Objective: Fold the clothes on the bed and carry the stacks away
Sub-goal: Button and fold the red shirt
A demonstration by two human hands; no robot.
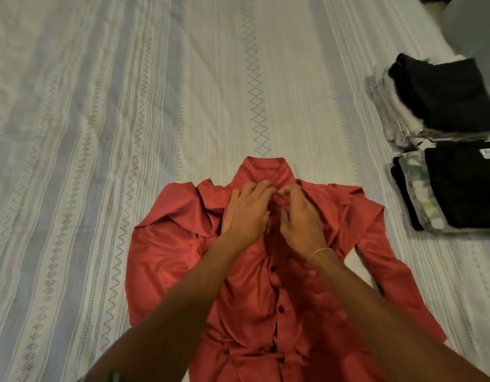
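the fingers of the left hand (245,213) curl down onto the red cloth just below the collar, their tips bunched at the top of the button placket, and the fingers of the right hand (300,219) curl in from the other side, pinching a small gathered fold of the same cloth, so both hands meet almost fingertip to fingertip at the neck of the red shirt (266,285). whether a button sits between the fingertips cannot be told; the cloth there is crumpled and blurred. a thin chain bracelet (318,253) circles the right wrist. both bare forearms reach in from the bottom edge and cross over the shirt's front. the shirt lies front up on the bed (100,133), collar pointing away from the person, a row of dark buttons (281,308) running down its middle, its left sleeve folded loosely in beside the body and its right sleeve trailing down along the right side. the bed is covered in a pale striped spread with woven diamond and zigzag bands. well apart to the right, near the bed's edge, sit two stacks of folded clothes: a far stack (437,103) of grey and white pieces topped with black, and a near stack (459,188) topped with a black garment showing a small white label.
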